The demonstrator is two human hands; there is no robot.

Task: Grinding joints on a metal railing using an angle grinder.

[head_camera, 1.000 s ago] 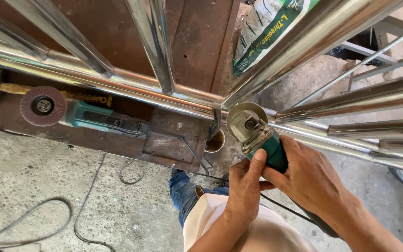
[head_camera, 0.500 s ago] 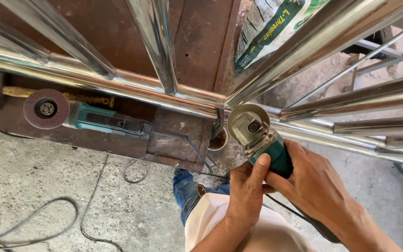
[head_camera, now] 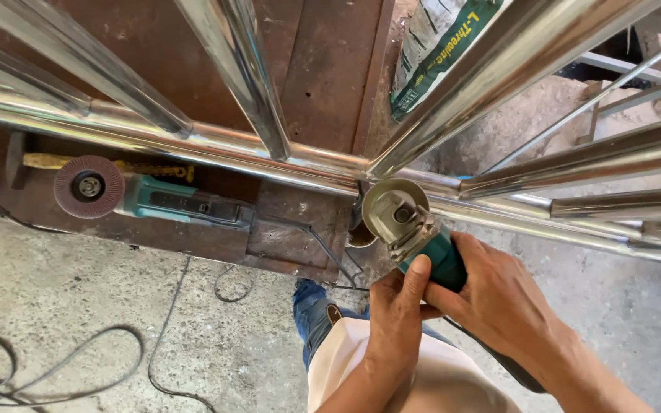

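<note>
Angle grinder point(head_camera: 411, 229) is gripped by both hands: left hand point(head_camera: 395, 317) closed near the head, right hand point(head_camera: 499, 294) wrapped around the teal body. Its disc sits at the stainless tube joint point(head_camera: 361, 170); the step appears to be grinding the weld, which calls for steady, light pressure.

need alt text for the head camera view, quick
Both hands, left hand and right hand, grip a teal angle grinder at a joint of shiny steel tubes. A second grinder lies on a rusty plate over concrete.

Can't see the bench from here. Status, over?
Both hands, left and right, grip teal grinder. Disc at steel tube joint. Second grinder idle.
</note>
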